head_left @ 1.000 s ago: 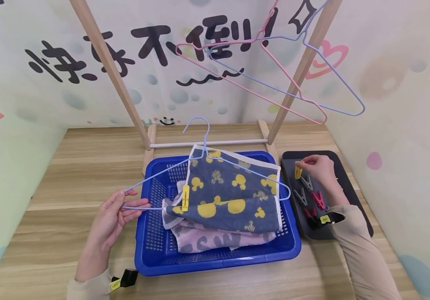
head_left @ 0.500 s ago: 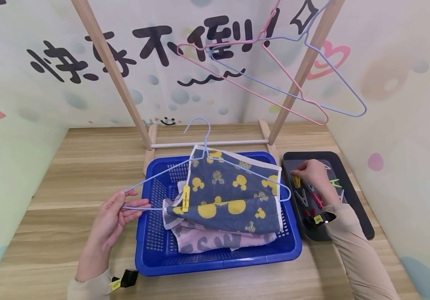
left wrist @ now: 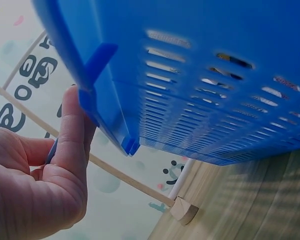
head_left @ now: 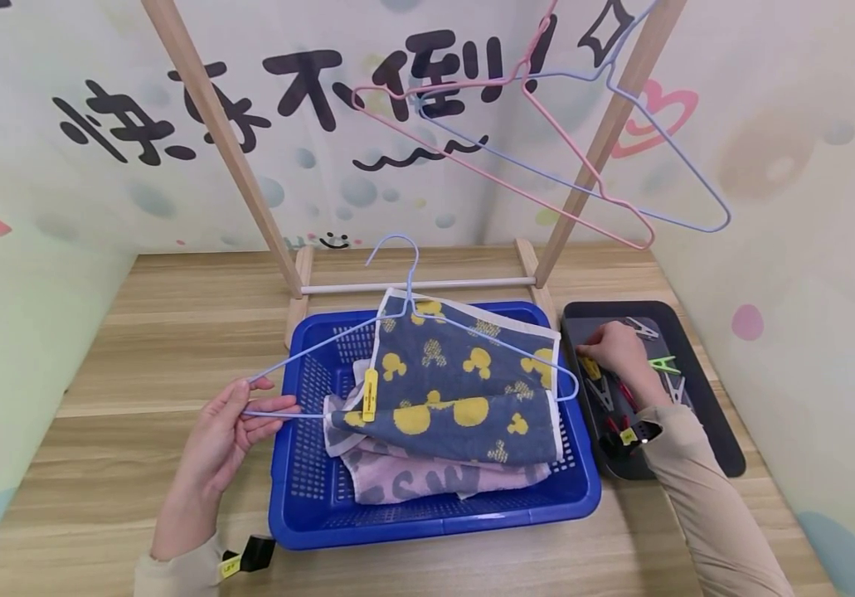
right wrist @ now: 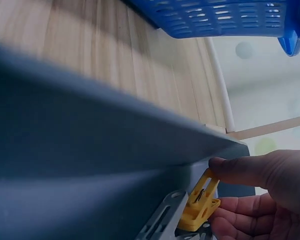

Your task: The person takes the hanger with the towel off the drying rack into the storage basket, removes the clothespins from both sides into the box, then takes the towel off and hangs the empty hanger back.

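Observation:
My left hand (head_left: 229, 427) holds the left end of a light blue clothes hanger (head_left: 287, 361) beside the basket. Over the hanger's bar hangs a dark blue towel (head_left: 457, 365) with yellow mouse-head patterns. A yellow clothespin (head_left: 370, 395) clips the towel's left side. In the black tray, my right hand (head_left: 621, 356) pinches another yellow clothespin (right wrist: 200, 202) between thumb and fingers. A grey clothespin (right wrist: 162, 220) lies right beside it in the right wrist view. The left wrist view shows the left fingers close to the basket's rim.
The blue basket (head_left: 434, 526) under the towel contains a pink patterned cloth (head_left: 442, 481). More clothespins, among them a green one (head_left: 664, 364), lie in the black tray (head_left: 726, 448). A wooden rack (head_left: 229, 157) stands behind, with a pink hanger (head_left: 472, 168) and a blue hanger (head_left: 684, 157).
My right hand has lowered the yellow clothespin further down in the tray and shifted slightly left, uncovering the green and grey clothespins. The left hand, hanger and towel stay put.

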